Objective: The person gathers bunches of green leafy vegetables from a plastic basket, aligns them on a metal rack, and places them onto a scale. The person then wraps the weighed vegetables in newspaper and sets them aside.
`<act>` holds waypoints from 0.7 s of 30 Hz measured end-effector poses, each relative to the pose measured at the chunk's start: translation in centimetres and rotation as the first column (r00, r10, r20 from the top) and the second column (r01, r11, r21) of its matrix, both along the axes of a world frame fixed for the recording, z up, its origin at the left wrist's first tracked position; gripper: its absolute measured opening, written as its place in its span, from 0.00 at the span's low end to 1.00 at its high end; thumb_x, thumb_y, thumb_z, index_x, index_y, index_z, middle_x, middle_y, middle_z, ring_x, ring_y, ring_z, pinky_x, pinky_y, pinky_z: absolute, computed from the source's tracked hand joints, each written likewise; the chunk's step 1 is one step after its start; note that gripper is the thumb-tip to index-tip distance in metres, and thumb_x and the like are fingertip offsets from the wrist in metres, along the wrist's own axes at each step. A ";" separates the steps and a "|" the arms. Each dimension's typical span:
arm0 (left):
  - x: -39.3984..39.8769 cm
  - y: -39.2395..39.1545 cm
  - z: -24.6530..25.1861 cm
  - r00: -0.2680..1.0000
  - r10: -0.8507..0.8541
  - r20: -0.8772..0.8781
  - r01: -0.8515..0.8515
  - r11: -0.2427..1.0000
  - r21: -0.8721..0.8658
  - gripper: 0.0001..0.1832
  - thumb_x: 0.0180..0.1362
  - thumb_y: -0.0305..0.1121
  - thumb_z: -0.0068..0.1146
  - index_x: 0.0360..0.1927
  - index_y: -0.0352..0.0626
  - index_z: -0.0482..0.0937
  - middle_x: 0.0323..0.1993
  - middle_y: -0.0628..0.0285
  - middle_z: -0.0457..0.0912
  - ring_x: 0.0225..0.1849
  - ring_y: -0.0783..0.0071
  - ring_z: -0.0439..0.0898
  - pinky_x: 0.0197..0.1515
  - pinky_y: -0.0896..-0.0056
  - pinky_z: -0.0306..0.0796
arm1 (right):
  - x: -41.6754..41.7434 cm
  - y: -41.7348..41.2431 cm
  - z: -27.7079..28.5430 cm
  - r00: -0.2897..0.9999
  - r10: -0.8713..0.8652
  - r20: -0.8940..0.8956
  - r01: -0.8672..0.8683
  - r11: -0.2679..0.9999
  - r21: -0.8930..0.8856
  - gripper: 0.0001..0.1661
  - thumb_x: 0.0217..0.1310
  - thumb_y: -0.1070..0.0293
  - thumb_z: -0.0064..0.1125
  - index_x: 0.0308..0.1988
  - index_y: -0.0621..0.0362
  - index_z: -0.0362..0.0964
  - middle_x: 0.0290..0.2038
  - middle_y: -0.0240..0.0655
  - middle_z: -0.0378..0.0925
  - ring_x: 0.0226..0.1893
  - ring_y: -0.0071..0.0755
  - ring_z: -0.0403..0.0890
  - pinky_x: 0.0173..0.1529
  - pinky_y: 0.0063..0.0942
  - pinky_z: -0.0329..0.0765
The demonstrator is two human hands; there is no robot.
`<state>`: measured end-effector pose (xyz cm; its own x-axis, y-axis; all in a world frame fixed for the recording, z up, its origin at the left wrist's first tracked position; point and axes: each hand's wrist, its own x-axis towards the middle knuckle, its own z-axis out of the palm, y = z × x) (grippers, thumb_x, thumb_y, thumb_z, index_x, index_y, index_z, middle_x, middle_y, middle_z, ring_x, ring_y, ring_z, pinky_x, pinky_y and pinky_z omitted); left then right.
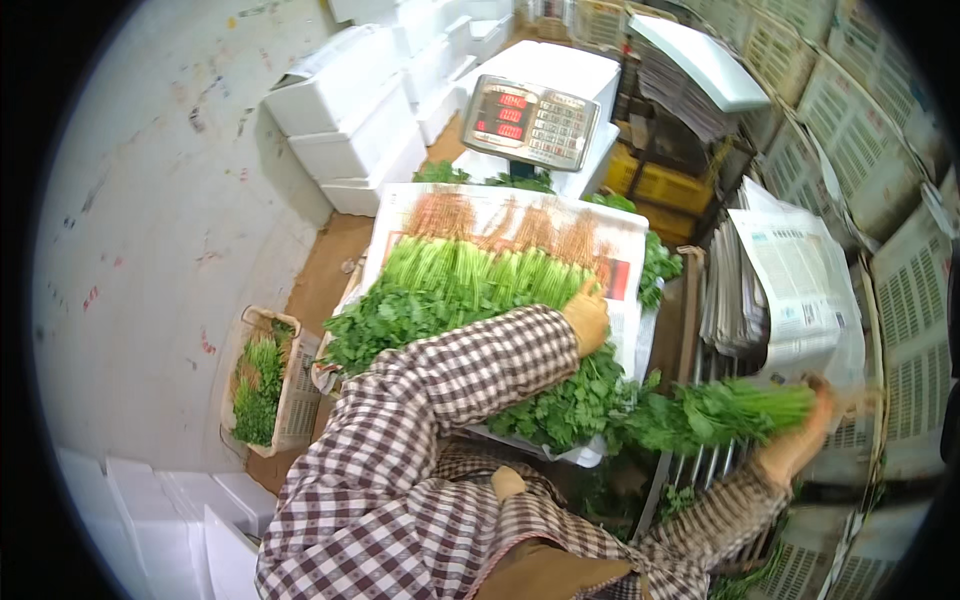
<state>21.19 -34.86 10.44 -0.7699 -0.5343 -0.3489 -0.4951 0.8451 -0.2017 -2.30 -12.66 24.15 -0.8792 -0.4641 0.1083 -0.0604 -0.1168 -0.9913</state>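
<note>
Bunches of cilantro (442, 289) with their roots lie side by side on newspaper (394, 202) over a basket, roots towards the scale (529, 120). My left hand (587, 319), in a tan glove, rests on the right end of the row; whether its fingers grip any stems is hard to tell. Out to the right, my right hand (806, 431) is closed around the stem end of a separate cilantro bunch (720, 412), its leaves pointing left. This hand is motion-blurred. More cilantro leaves (562, 405) hang at the near edge of the newspaper.
White foam boxes (337, 112) are stacked at the back left. A plastic basket of greens (259, 382) stands on the floor at left. Stacked newspapers (787, 277) lie on a metal rack at right, beside a wall of plastic crates (911, 300). More foam boxes (150, 517) are at lower left.
</note>
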 end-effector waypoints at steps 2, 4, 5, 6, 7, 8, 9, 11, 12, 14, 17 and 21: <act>-0.7 0.4 1.5 0.992 0.007 -0.129 -0.004 1.000 0.030 0.24 0.65 0.50 0.52 0.53 0.42 0.80 0.56 0.56 0.77 0.68 0.62 0.66 0.75 0.48 0.46 | -3.9 6.5 1.5 0.984 -0.172 -0.042 0.161 0.970 -0.184 0.27 0.73 0.49 0.43 0.55 0.60 0.70 0.50 0.39 0.72 0.52 0.36 0.74 0.58 0.39 0.73; -1.7 1.3 3.3 0.961 0.035 -0.276 -0.031 0.999 0.017 0.24 0.62 0.48 0.56 0.55 0.41 0.78 0.55 0.57 0.77 0.64 0.63 0.69 0.74 0.49 0.48 | -4.6 10.4 2.9 0.856 -0.491 -0.163 0.477 0.871 -0.119 0.28 0.75 0.45 0.40 0.57 0.55 0.70 0.53 0.36 0.71 0.56 0.37 0.72 0.61 0.41 0.72; -2.1 2.0 4.7 0.933 0.035 -0.358 -0.019 0.999 0.049 0.25 0.61 0.47 0.58 0.55 0.41 0.78 0.55 0.57 0.77 0.63 0.64 0.69 0.74 0.50 0.49 | -3.9 10.9 3.1 0.841 -0.508 -0.187 0.481 0.860 -0.169 0.29 0.74 0.42 0.40 0.57 0.53 0.69 0.53 0.34 0.70 0.52 0.34 0.73 0.59 0.41 0.74; -2.5 2.7 5.8 0.852 -0.006 -0.523 0.050 0.996 0.071 0.25 0.61 0.47 0.59 0.56 0.41 0.77 0.55 0.56 0.77 0.62 0.63 0.70 0.73 0.52 0.53 | -2.8 11.7 3.7 0.844 -0.507 -0.176 0.487 0.861 -0.147 0.32 0.70 0.44 0.47 0.61 0.57 0.68 0.61 0.41 0.66 0.57 0.41 0.71 0.63 0.45 0.70; -2.6 3.6 6.9 0.746 -0.031 -0.665 0.115 0.990 0.083 0.26 0.60 0.46 0.60 0.57 0.40 0.76 0.55 0.55 0.77 0.61 0.62 0.72 0.72 0.54 0.56 | -1.6 11.9 3.9 0.851 -0.500 -0.160 0.487 0.866 -0.117 0.37 0.66 0.47 0.54 0.65 0.61 0.66 0.69 0.49 0.62 0.62 0.49 0.69 0.68 0.50 0.66; -3.3 4.9 9.2 0.691 0.004 -0.723 0.211 0.955 0.208 0.30 0.59 0.47 0.61 0.59 0.37 0.74 0.56 0.53 0.76 0.62 0.59 0.72 0.70 0.55 0.60 | -0.1 11.2 3.9 0.879 -0.393 -0.271 0.380 0.920 -0.099 0.27 0.66 0.56 0.51 0.55 0.65 0.71 0.56 0.46 0.70 0.52 0.41 0.72 0.62 0.41 0.69; -4.3 6.4 11.4 0.628 0.041 -0.777 0.325 0.893 0.310 0.34 0.58 0.49 0.63 0.60 0.35 0.72 0.58 0.51 0.76 0.63 0.56 0.72 0.68 0.57 0.63 | 0.9 10.6 3.9 0.878 -0.287 -0.384 0.280 0.957 -0.075 0.19 0.67 0.65 0.49 0.46 0.69 0.77 0.43 0.43 0.78 0.43 0.34 0.76 0.57 0.32 0.72; -5.8 9.4 11.8 0.438 0.134 -0.889 0.586 0.707 0.396 0.43 0.56 0.54 0.64 0.65 0.30 0.67 0.61 0.44 0.73 0.66 0.49 0.70 0.67 0.57 0.66 | 1.1 10.7 0.6 0.998 -0.057 -0.020 0.054 0.990 -0.132 0.26 0.74 0.44 0.43 0.55 0.53 0.68 0.45 0.30 0.70 0.43 0.26 0.73 0.52 0.34 0.75; -5.9 11.2 10.9 0.411 0.174 -0.895 0.630 0.655 0.417 0.49 0.55 0.56 0.65 0.69 0.30 0.61 0.64 0.42 0.70 0.67 0.49 0.68 0.68 0.56 0.65 | 2.5 9.5 0.4 0.992 0.094 0.085 -0.075 0.975 -0.210 0.24 0.74 0.47 0.45 0.54 0.54 0.68 0.45 0.30 0.71 0.42 0.23 0.73 0.51 0.28 0.75; -5.3 14.4 10.1 0.479 0.306 -0.823 0.661 0.491 0.568 0.58 0.53 0.59 0.67 0.74 0.31 0.50 0.66 0.39 0.66 0.68 0.48 0.67 0.69 0.56 0.64 | 4.3 7.3 -0.9 0.934 0.312 0.173 -0.244 0.914 -0.325 0.22 0.73 0.51 0.50 0.56 0.54 0.68 0.49 0.31 0.72 0.42 0.22 0.75 0.49 0.26 0.76; -3.9 17.1 9.7 0.671 0.484 -0.561 0.539 0.201 0.818 0.63 0.52 0.58 0.68 0.77 0.38 0.38 0.67 0.41 0.64 0.67 0.48 0.69 0.67 0.57 0.66 | 6.1 4.4 -1.1 0.872 0.453 0.189 -0.356 0.848 -0.392 0.23 0.69 0.51 0.55 0.52 0.56 0.69 0.44 0.33 0.72 0.40 0.26 0.75 0.50 0.27 0.74; -2.4 17.2 9.4 0.653 0.613 -0.445 0.437 0.176 0.882 0.61 0.53 0.56 0.67 0.78 0.45 0.39 0.63 0.42 0.71 0.62 0.48 0.74 0.64 0.56 0.68 | 7.4 2.4 -2.2 0.831 0.500 0.243 -0.367 0.823 -0.434 0.23 0.68 0.51 0.57 0.51 0.58 0.69 0.44 0.34 0.73 0.40 0.27 0.76 0.49 0.28 0.75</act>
<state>18.79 -17.71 19.79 -0.9519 -0.2969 -0.0752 -0.0789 0.0005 0.9969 5.09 -10.23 21.97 -0.6056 -0.7916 0.0814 0.4062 -0.3954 -0.8238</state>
